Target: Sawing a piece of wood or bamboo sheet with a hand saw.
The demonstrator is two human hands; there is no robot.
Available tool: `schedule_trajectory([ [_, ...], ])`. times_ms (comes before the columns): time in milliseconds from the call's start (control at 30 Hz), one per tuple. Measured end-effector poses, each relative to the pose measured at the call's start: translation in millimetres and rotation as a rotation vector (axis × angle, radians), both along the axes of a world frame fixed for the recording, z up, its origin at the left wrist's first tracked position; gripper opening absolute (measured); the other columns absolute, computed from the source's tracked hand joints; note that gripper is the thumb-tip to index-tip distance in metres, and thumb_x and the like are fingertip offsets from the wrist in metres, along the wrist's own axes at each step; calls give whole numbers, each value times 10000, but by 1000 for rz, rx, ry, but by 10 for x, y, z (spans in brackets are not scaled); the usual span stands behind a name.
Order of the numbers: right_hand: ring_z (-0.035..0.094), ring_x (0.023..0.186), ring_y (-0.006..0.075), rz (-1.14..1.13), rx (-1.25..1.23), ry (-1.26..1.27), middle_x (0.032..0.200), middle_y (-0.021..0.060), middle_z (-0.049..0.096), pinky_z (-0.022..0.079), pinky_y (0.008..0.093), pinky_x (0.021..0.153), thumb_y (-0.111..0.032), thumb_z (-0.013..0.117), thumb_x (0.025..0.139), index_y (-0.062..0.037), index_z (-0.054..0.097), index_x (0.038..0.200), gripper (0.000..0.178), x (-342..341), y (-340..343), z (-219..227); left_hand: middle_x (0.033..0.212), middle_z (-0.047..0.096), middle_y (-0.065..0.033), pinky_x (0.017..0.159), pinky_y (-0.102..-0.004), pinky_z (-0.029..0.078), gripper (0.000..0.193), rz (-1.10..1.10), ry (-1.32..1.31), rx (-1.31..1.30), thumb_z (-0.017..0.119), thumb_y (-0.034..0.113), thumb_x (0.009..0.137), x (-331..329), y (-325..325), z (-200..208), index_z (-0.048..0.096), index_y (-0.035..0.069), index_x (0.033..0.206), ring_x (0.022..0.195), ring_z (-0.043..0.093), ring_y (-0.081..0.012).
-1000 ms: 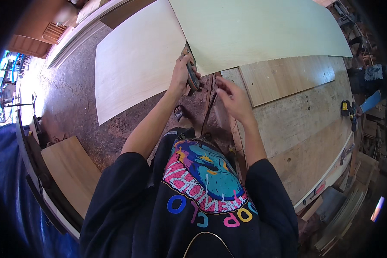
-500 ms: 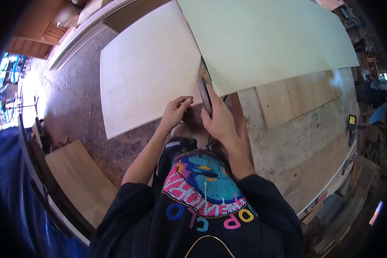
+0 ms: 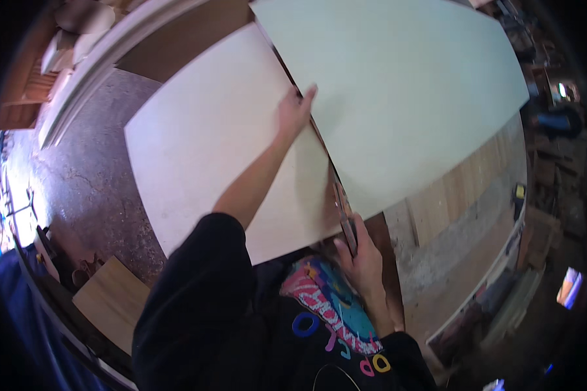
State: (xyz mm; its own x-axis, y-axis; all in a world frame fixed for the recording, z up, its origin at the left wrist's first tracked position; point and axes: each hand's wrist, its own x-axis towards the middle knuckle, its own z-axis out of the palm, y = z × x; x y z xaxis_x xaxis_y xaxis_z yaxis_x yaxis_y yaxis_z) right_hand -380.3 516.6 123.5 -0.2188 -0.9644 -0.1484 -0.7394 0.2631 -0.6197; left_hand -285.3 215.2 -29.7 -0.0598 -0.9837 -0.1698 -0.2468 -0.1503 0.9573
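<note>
My left hand reaches out over a pale white sheet, at its right edge beside a dark gap. One digit is stretched out and apart from the rest; the other fingers are partly hidden and blurred, and I see nothing held. Near my body, my right hand is closed around a long, dark-handled hand tool with a narrow flat blade seen edge-on. Its front end points away along the gap. Across the gap lies a larger greenish-white sheet, its left edge next to the tool.
A wooden board lies partly under the greenish sheet, on a worn worktop. To the right is a yellow-and-black tool. A loose plank stands at lower left, and long pale strips run along the upper left.
My left hand has moved forward from the white sheet's near edge to the gap. My right hand and the tool now appear lower and further right; the whole view has shifted.
</note>
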Motion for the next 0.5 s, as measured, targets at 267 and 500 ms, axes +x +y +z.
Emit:
schedule_trajectory([
  [267,632,724,385,-1,129,86,880,182,614,508,465,615,-147,676,886,-128,383,1501,681,78,-141,293,1038,630,-224,870,-413,492,588,141,195,-297,745,377,862,-352,-89,-344,481,-88,1105,962,621,-315],
  [500,627,678,340,11,299,111,828,168,607,507,421,608,-77,709,839,-8,437,1442,665,135,770,1173,1069,629,-278,910,-415,488,593,182,104,-252,747,360,859,-193,-100,-276,504,-112,1122,1014,618,-357],
])
